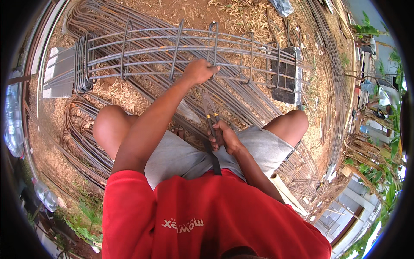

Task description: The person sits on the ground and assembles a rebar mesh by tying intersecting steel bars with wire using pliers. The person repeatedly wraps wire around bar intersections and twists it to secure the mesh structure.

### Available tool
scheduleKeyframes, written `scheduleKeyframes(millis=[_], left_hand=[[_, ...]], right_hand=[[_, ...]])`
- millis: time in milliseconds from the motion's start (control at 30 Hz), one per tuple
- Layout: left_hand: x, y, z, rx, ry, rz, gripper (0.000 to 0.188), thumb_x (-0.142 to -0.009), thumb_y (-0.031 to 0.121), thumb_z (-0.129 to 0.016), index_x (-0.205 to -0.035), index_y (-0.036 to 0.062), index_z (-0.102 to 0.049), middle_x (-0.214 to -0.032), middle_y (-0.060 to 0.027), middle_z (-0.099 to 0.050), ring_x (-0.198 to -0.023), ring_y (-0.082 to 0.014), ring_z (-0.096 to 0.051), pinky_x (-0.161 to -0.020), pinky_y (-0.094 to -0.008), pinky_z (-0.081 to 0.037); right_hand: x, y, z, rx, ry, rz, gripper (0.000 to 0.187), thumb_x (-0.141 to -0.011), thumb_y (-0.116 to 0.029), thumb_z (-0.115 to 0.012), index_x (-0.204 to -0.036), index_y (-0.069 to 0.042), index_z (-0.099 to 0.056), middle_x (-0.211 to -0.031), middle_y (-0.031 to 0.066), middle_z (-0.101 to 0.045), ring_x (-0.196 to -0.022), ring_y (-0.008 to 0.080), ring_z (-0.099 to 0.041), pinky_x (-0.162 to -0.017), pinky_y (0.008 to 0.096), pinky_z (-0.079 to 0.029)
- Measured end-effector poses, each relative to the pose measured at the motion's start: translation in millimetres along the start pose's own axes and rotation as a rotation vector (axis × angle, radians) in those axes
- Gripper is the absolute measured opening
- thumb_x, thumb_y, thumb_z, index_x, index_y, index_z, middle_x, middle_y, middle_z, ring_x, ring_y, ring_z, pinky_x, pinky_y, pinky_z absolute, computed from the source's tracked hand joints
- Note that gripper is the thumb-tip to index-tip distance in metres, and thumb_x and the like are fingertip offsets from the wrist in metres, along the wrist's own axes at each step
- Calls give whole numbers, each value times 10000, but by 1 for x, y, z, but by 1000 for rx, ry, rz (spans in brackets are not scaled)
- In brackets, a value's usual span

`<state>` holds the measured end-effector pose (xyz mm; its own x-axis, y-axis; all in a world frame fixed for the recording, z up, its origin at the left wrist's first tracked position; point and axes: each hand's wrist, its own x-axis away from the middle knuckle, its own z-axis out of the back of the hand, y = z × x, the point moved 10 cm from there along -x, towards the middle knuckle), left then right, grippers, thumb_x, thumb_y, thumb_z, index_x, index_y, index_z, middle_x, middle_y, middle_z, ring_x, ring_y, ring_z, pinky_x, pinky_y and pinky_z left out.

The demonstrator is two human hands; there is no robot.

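A long cage of steel rebar (pixel 151 48) lies crosswise in front of me, with square stirrups around its long bars. My left hand (pixel 200 71) is closed around a stirrup (pixel 214 34) near the cage's middle, at the near bars. Between my knees, my right hand (pixel 224 136) grips a pair of pincers (pixel 208 103) by handles with yellow marks. Their jaws point up toward the cage, just short of its near bar. At the cage's left end several stirrups (pixel 82 64) stand bunched together.
A pale block (pixel 59 72) supports the cage's left end; a dark block (pixel 282 80) supports the right. Bundles of bent rebar (pixel 92 13) lie beneath and beyond it. More bent bars (pixel 82 134) lie by my left knee. Dry leaves (pixel 241 15) cover the ground.
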<state>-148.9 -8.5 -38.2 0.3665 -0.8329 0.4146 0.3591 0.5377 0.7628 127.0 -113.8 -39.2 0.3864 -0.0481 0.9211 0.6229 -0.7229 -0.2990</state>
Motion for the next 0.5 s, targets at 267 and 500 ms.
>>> scheduleKeyframes(millis=[267,500], left_hand=[[42,58,11,694,-322,-231,322,-994,260,-793,-1197,11,-818,-1069,-151,-831,-1035,-295,-801,-954,-416,-621],[54,77,16,497,-365,-231,234,-965,183,-815,-1140,29,-825,-1101,-133,-821,-1036,-204,-780,-917,-375,-613]], right_hand=[[60,-72,-24,-416,-544,228,461,-1033,-508,-520,-904,-69,-577,-611,28,-488,-427,202,-465,-381,379,-409],[76,-103,-27,-321,-700,432,529,-1132,-545,-498,-1069,-38,-639,-717,95,-630,-549,232,-628,-497,387,-544]])
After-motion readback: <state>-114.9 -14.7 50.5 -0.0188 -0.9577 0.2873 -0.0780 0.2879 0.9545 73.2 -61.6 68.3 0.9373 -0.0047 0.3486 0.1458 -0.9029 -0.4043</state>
